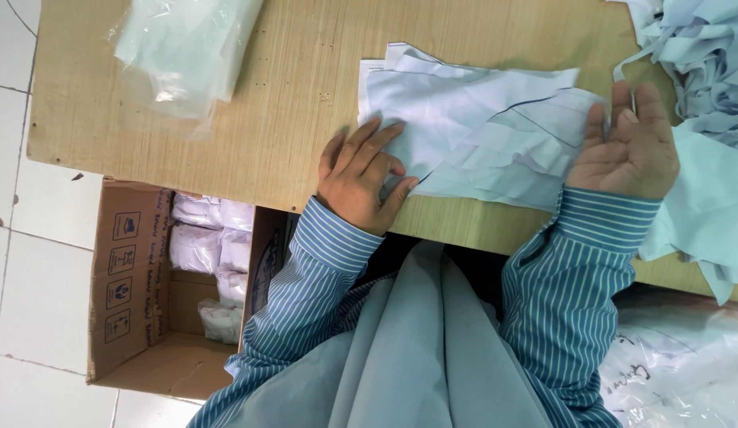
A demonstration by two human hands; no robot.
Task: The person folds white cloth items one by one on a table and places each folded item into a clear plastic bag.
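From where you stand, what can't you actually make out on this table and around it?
Head view only:
- Left hand: its palm is pressed down on the white fabric pieces.
- Heap of pale cloth strips: cut off by the right edge.
- Clear plastic bags: cut off by the top edge.
- Cardboard box: the wooden table hides its far end.
- Right hand: palm up, nothing visibly gripped.

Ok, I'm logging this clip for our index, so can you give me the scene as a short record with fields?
surface: wooden table
left hand: left hand flat, palm down, pressing the near edge of the white cloth pieces
right hand: right hand open, palm up, at the right end of the cloth
table, far left: clear plastic bags
table, right: heap of pale cloth scraps
floor, left: open cardboard box with white bundles
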